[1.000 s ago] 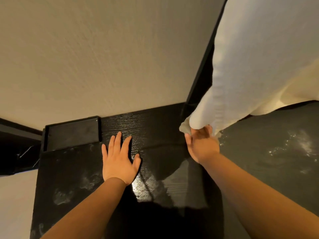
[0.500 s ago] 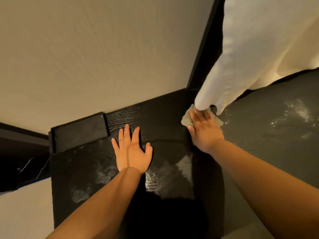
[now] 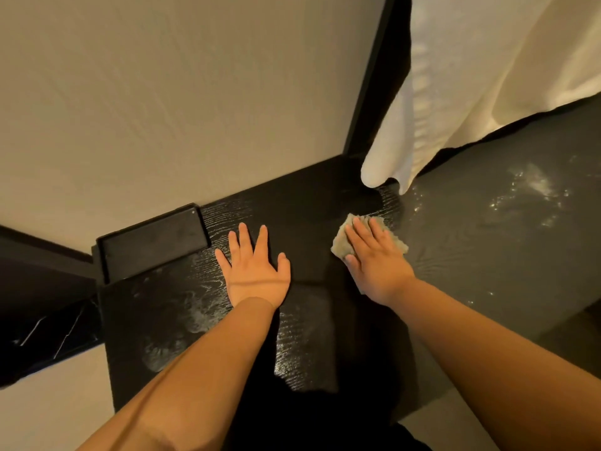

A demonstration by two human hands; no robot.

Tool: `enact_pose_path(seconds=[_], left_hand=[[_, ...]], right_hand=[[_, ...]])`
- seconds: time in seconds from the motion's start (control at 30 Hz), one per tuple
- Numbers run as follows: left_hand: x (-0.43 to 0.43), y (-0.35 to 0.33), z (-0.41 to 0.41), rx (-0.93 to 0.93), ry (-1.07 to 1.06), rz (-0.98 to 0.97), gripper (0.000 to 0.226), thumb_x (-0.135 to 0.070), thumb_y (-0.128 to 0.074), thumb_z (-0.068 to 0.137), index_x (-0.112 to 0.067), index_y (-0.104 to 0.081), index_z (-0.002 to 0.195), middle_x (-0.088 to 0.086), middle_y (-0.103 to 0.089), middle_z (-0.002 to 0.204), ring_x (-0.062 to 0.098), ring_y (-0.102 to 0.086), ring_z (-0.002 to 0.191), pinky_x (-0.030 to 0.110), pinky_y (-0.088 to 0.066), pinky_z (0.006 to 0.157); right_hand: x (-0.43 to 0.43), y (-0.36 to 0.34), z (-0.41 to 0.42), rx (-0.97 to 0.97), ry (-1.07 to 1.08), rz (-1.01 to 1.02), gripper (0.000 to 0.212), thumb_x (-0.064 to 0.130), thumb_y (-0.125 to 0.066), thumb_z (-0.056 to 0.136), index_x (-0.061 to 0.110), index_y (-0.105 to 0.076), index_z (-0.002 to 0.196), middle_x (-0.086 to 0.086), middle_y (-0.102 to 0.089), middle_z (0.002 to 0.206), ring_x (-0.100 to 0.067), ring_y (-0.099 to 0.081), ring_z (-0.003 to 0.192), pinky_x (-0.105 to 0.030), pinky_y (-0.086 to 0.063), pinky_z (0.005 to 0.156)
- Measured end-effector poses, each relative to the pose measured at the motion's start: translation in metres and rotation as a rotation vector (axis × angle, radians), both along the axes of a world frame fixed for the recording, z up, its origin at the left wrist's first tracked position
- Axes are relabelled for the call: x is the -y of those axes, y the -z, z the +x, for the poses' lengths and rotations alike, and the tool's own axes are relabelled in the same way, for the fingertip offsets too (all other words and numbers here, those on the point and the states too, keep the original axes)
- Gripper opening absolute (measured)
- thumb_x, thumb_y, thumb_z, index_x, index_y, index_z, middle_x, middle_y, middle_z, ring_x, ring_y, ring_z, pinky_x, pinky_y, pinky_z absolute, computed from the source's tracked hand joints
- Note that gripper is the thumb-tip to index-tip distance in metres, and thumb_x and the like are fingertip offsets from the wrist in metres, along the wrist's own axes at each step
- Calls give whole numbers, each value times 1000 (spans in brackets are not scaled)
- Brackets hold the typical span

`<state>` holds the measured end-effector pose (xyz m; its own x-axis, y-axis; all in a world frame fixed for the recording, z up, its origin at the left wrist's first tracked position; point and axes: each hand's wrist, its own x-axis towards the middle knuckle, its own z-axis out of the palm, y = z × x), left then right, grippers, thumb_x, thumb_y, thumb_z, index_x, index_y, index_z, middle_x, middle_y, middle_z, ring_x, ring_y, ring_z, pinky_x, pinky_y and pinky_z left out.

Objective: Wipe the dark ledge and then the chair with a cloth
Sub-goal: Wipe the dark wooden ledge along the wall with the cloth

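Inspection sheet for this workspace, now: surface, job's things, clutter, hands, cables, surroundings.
Surface: dark ledge, wood-grained, with pale smears at left and right.
Job's things: grey cloth lies on the ledge under the right hand; chair not seen.
Clutter: shallow black tray against the wall, left of the hands.
Hands: left hand flat on the ledge, fingers spread; right hand presses the cloth with straight fingers.
Cables: nothing seen.
Surroundings: beige wall behind the ledge; white curtain hangs down close to the ledge at right.
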<state>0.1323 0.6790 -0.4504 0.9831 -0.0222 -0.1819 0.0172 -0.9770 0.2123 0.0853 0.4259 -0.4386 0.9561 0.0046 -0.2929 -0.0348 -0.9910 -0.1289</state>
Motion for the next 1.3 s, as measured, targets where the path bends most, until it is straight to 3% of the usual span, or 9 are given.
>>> enact_pose_path(seconds=[0.1,0.3,0.4,0.53,0.67,0.8,1.03,1.2,1.3], left_hand=[[0,1,1,-7,2,-2,78,-63,-30,95,-36,-16,167,4,0,177,28,6,162,59,5,129],[-1,1,0,-23,19,-6,75,-64,-29,96,-41,-14,167,5,2,177,29,9,162,59,6,128],[-1,0,-1,-2,89,-13,72,-63,-30,98,-41,-20,166,5,-2,177,30,7,162,57,7,129],[-3,-1,-2,32,199,-13,66,-59,-33,101,-38,-30,164,4,-12,176,30,0,162,55,5,130],[-3,-5,-8,5,328,28,73,-61,-32,97,-34,-31,164,5,-15,175,32,-4,162,57,1,130],[11,-9,-34,-48,497,84,84,-65,-25,90,-29,-24,167,6,-5,176,30,1,162,55,0,130],[25,-5,-80,-12,420,82,82,-62,-33,96,-26,-18,168,9,-6,176,32,-1,162,53,-1,131],[28,-4,-82,23,404,92,82,-64,-33,95,-28,-20,168,6,-7,176,30,-2,162,52,-4,131],[29,-1,-81,28,392,91,80,-63,-34,97,-29,-18,168,5,-4,177,29,1,162,52,-3,131]], right_hand=[[-40,-1,-22,27,88,51,67,49,-21,107,17,-8,165,-4,5,172,-31,13,157,-49,3,128],[-45,5,-67,5,-296,119,61,48,-26,104,25,-25,161,4,-9,172,-26,5,159,-50,-2,128],[3,5,-56,27,-18,18,69,55,-16,103,23,-15,164,1,-4,173,-27,7,158,-53,-8,127],[7,0,-58,2,224,32,68,54,-14,106,21,-3,165,-1,9,172,-30,15,157,-47,7,127],[-43,4,-107,2,-68,60,71,54,-24,102,18,-21,163,-6,-8,172,-38,2,157,-55,-9,126],[-19,3,-120,-33,-231,31,68,52,-22,102,24,-17,164,2,-2,172,-28,7,158,-48,0,127],[27,4,-103,-16,222,66,76,53,-15,99,17,-4,165,-4,8,172,-35,13,157,-54,-5,127],[-14,9,-156,80,-115,155,69,53,-37,102,20,-27,162,-2,-13,171,-32,1,158,-51,-4,128],[21,10,-150,104,-257,57,67,51,-38,103,22,-26,162,-1,-16,171,-29,-3,158,-48,-8,128]])
